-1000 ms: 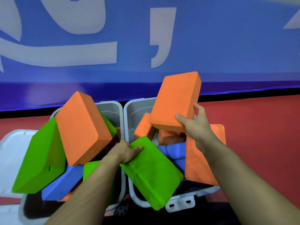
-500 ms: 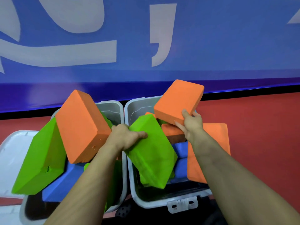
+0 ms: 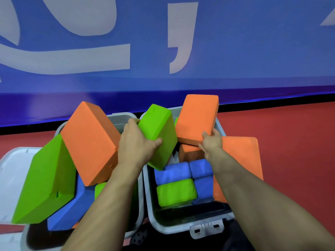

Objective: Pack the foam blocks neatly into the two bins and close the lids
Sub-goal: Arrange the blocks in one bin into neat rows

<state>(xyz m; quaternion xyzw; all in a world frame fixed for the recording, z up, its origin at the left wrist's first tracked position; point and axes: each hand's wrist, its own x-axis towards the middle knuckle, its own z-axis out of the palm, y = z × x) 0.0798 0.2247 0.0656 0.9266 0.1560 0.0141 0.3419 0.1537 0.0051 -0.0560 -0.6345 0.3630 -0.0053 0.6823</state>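
Note:
Two grey bins stand side by side on the red floor. My left hand [image 3: 136, 144] grips a green foam block [image 3: 159, 134], tilted above the far part of the right bin [image 3: 174, 227]. My right hand [image 3: 212, 142] holds an orange block [image 3: 197, 118] by its near edge over the same bin's far right corner. Inside that bin lie blue blocks [image 3: 183, 171], a green block [image 3: 175, 192] and an orange one [image 3: 190, 153]. The left bin [image 3: 123, 118] is heaped with a tilted orange block [image 3: 88, 140], a green block [image 3: 47, 180] and a blue block [image 3: 72, 207].
A large orange block [image 3: 243, 156] leans against the right bin's outer right side. A grey lid [image 3: 12, 174] lies open to the left of the left bin. A blue banner wall [image 3: 163, 51] runs close behind both bins. The right bin's latch [image 3: 206, 229] faces me.
My left hand has lifted the green block up and away from the near part of the right bin, uncovering the blue and green blocks. My right hand has tipped the orange block more upright.

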